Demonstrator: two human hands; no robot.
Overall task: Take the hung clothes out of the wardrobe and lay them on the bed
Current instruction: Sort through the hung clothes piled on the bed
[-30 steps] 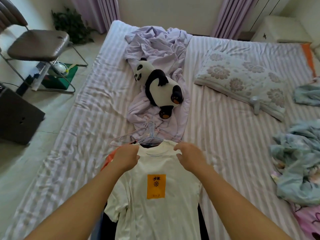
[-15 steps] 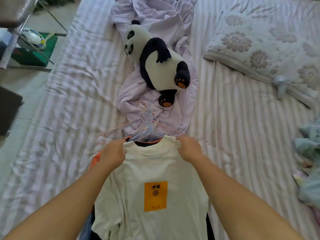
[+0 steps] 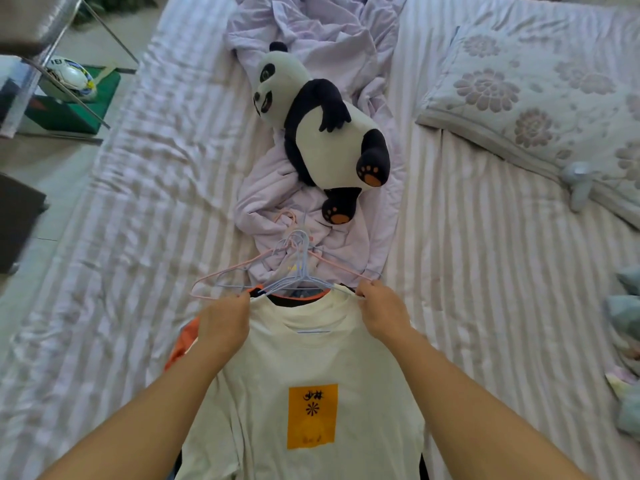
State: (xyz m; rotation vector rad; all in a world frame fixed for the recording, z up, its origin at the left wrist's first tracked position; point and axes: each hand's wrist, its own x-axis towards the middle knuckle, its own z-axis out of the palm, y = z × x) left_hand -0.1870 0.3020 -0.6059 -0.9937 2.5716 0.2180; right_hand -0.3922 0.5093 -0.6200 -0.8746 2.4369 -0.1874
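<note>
A white T-shirt (image 3: 304, 368) with an orange square print lies front-up on the striped bed (image 3: 145, 209), on top of an orange garment (image 3: 181, 344) and a dark one. My left hand (image 3: 223, 325) grips its left shoulder and my right hand (image 3: 382, 313) pinches its right shoulder. A bunch of thin pink and blue hangers (image 3: 287, 271) sticks out from the collars, its hooks lying on crumpled lilac cloth (image 3: 311, 244). The wardrobe is out of sight.
A plush panda (image 3: 325, 129) lies on the lilac cloth just beyond the hangers. A flowered pillow (image 3: 540, 95) sits at the right, pale blue clothes (image 3: 627, 313) at the right edge. Left of the bed stand a chair (image 3: 41, 26), a ball (image 3: 71, 77) and a dark box (image 3: 17, 220).
The view has dropped and come closer to the bed. Both hands have slid apart along the shirt's shoulders, and the shirt lies flatter.
</note>
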